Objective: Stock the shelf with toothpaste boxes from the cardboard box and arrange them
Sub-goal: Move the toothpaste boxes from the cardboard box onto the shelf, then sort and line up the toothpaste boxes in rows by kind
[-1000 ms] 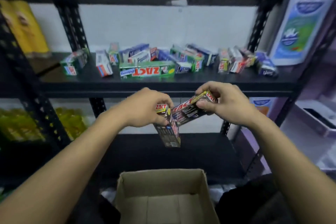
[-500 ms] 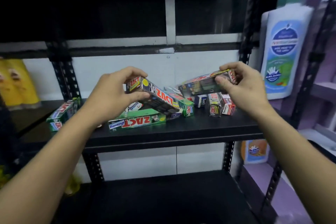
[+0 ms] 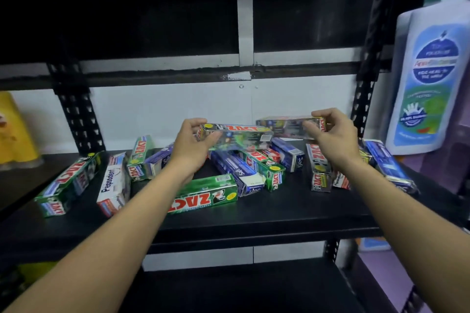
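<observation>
head view.
a: starting from the left, what is it all made of?
b: soft yellow packs [image 3: 15, 132], cut off by the frame edge and too blurred to read. then the shelf [image 3: 254, 213], a flat black board on punched black metal uprights. long, glossy carton toothpaste boxes lie on it in a loose jumble. there is a green zact box [image 3: 67, 183] at the left end and a white pepsodent box [image 3: 114, 183] just beside it. a green front box [image 3: 203, 194] sits near the shelf's front edge, its lettering upside down.
a: and the hands?
b: the left hand [image 3: 190, 145] pinches the left end of a dark shiny zact box [image 3: 236, 136], fingers curled over the top and thumb on the front face. it holds the box above the pile. the left forearm hides parts of the boxes behind it. the right hand [image 3: 330, 134] grips the right end of a second dark box [image 3: 287, 126] the same way. that box's print is smeared and unreadable. the two held boxes overlap in the middle, and i cannot tell whether they touch.
a: further right?
b: a blue box [image 3: 389, 165], partly behind the right forearm. then a tall, smooth white plastic bottle [image 3: 429, 79] with a blurred blue label, its top running out of frame.
</observation>
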Demonstrator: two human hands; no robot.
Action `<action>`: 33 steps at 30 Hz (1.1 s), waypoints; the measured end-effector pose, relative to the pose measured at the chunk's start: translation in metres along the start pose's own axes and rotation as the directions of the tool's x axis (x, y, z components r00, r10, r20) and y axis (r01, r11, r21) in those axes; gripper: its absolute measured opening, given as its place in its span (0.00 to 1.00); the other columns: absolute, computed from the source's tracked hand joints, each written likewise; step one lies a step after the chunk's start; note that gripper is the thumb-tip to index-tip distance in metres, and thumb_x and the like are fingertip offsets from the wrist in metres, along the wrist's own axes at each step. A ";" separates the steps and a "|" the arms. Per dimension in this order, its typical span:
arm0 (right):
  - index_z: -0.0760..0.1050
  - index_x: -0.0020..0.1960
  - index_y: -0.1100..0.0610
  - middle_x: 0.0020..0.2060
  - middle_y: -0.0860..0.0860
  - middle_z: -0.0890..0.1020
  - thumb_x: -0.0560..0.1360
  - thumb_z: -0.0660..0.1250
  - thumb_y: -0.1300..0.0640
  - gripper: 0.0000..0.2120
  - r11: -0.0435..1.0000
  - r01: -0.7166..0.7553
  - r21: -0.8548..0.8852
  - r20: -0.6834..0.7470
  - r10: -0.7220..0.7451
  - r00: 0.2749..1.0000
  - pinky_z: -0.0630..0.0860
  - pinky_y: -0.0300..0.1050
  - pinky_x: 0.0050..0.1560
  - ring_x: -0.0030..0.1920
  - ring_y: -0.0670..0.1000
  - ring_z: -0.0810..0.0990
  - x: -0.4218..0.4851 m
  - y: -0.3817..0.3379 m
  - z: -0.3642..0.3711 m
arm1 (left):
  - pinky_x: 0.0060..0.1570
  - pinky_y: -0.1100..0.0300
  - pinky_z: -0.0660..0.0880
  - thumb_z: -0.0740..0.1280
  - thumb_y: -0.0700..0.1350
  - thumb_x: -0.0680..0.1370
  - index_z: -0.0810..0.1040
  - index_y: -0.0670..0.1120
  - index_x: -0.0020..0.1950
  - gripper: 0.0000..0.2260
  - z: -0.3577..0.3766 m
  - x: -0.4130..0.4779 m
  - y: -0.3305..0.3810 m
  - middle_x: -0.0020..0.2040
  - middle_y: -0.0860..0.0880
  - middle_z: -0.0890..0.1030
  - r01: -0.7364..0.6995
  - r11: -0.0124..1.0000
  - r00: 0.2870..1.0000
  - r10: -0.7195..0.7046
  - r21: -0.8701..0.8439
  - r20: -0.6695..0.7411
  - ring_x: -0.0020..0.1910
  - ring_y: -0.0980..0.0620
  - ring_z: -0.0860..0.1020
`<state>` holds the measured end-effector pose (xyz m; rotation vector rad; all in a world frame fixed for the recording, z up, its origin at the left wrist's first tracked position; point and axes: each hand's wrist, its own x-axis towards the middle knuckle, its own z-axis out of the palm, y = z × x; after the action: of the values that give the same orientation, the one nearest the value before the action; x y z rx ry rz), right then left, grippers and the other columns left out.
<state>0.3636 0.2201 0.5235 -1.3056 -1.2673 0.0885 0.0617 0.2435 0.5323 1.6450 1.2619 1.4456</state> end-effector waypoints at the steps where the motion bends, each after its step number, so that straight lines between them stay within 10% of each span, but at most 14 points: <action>1: 0.78 0.54 0.53 0.46 0.45 0.80 0.73 0.74 0.52 0.12 1.000 -0.001 -0.010 0.041 0.001 0.999 0.78 0.49 0.52 0.49 0.49 0.79 0.003 0.004 0.000 | 0.66 0.50 0.71 0.73 0.49 0.76 0.70 0.55 0.60 0.16 0.005 0.003 -0.003 0.63 0.51 0.73 0.014 1.000 1.000 -0.015 0.022 0.026 0.63 0.50 0.73; 6: 0.76 0.59 0.52 0.47 0.50 0.82 0.74 0.73 0.52 0.15 0.959 0.069 -0.274 0.181 -0.019 0.983 0.71 0.44 0.42 0.44 0.53 0.79 0.009 0.013 -0.008 | 0.59 0.57 0.69 0.71 0.50 0.77 0.69 0.49 0.66 0.20 -0.001 0.010 -0.012 0.61 0.51 0.73 0.009 0.975 0.981 -0.051 0.220 0.187 0.62 0.51 0.72; 13: 0.72 0.70 0.57 0.67 0.55 0.75 0.77 0.68 0.52 0.23 0.834 0.236 -0.499 0.301 -0.089 0.950 0.66 0.50 0.69 0.68 0.57 0.72 0.003 0.009 -0.004 | 0.61 0.62 0.64 0.71 0.50 0.77 0.70 0.50 0.71 0.23 -0.003 0.012 -0.013 0.71 0.51 0.72 -0.116 0.899 0.943 -0.034 0.423 0.330 0.68 0.54 0.69; 19: 0.74 0.68 0.53 0.69 0.54 0.74 0.76 0.66 0.52 0.21 0.750 0.494 -0.440 0.381 -0.342 0.859 0.68 0.54 0.68 0.68 0.58 0.70 -0.018 -0.018 0.033 | 0.59 0.63 0.65 0.72 0.49 0.76 0.69 0.50 0.72 0.26 -0.006 0.009 -0.015 0.70 0.52 0.73 -0.205 0.854 0.941 0.037 0.477 0.338 0.65 0.54 0.72; 29: 0.64 0.76 0.56 0.72 0.55 0.70 0.78 0.66 0.52 0.28 0.854 0.400 -0.333 0.592 -0.140 0.793 0.62 0.46 0.71 0.72 0.55 0.67 -0.014 -0.032 0.081 | 0.55 0.64 0.66 0.75 0.49 0.74 0.75 0.52 0.68 0.23 -0.041 0.003 -0.028 0.68 0.53 0.76 -0.254 0.787 0.945 0.077 0.562 0.318 0.54 0.58 0.72; 33: 0.66 0.74 0.54 0.69 0.53 0.73 0.78 0.67 0.49 0.27 0.890 0.333 -0.311 0.566 -0.108 0.818 0.68 0.46 0.64 0.57 0.52 0.77 -0.016 -0.039 0.092 | 0.60 0.59 0.67 0.73 0.59 0.73 0.78 0.55 0.62 0.20 -0.053 0.005 -0.023 0.67 0.54 0.75 -0.308 0.718 0.933 0.100 0.624 0.345 0.62 0.53 0.73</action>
<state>0.2690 0.2551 0.5198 -1.5214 -2.0011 0.0254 0.0040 0.2484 0.5259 2.4433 1.5662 0.8233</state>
